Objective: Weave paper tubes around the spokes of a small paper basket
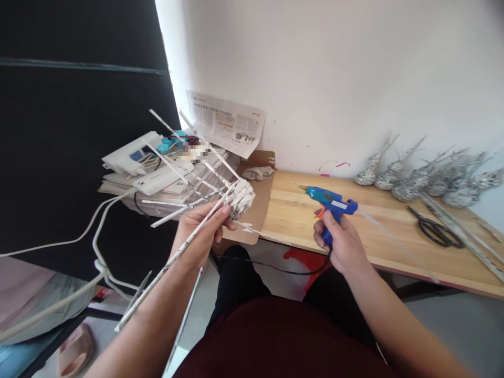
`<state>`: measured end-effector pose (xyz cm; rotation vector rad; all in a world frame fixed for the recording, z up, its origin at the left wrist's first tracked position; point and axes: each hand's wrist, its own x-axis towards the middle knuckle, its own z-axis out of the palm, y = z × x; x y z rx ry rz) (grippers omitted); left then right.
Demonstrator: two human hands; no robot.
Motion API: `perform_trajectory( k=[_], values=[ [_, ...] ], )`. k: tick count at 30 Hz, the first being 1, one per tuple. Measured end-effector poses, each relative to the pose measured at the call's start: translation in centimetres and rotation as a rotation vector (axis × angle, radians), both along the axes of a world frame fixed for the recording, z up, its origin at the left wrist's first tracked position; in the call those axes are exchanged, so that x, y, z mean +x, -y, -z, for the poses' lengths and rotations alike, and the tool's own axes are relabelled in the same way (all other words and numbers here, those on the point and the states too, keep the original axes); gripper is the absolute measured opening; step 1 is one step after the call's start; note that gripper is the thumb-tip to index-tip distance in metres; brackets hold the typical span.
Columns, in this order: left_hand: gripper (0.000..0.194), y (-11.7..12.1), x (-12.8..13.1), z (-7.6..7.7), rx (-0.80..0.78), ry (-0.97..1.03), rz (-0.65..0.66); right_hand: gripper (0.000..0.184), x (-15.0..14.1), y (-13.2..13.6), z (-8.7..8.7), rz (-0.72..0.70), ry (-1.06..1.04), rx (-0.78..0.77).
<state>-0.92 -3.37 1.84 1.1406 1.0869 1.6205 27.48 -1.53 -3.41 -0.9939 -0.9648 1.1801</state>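
My left hand (207, 227) is closed on a small woven paper piece (241, 197), a rounded weave of newsprint with long rolled-paper sticks fanning out to the left and down past my forearm. In my right hand (343, 236) is a blue hot glue gun (331, 202), its handle gripped and a finger near the orange trigger. The gun's metal nozzle points left, toward the woven piece but apart from it. A clear glue stick (374, 223) pokes out of the gun's back, and a black cord (291, 271) hangs below the handle.
Several finished-looking woven paper pieces (411, 184) stand at the right against the wall. Black-handled scissors (437, 231) and paper sticks (464, 231) lie on the wooden table (293, 210). At left, white power strips (163, 178) rest on stacked paper; a newspaper sheet (228, 121) leans on the wall.
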Motion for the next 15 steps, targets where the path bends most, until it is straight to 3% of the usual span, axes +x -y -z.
perform_trajectory(
  k=[4,6,15],
  values=[
    [0.031,0.2,1.8,0.8,-0.005,0.0,-0.006,0.038,-0.9,4.2,-1.7,-0.23,0.158,0.134],
    [0.03,0.4,2.4,1.0,0.005,-0.019,-0.012,0.038,-1.3,5.8,-2.3,-0.269,0.3,0.206],
    [0.027,2.1,4.0,0.4,0.005,-0.123,0.093,0.034,-2.2,7.2,-2.8,-0.156,0.505,0.417]
  ],
)
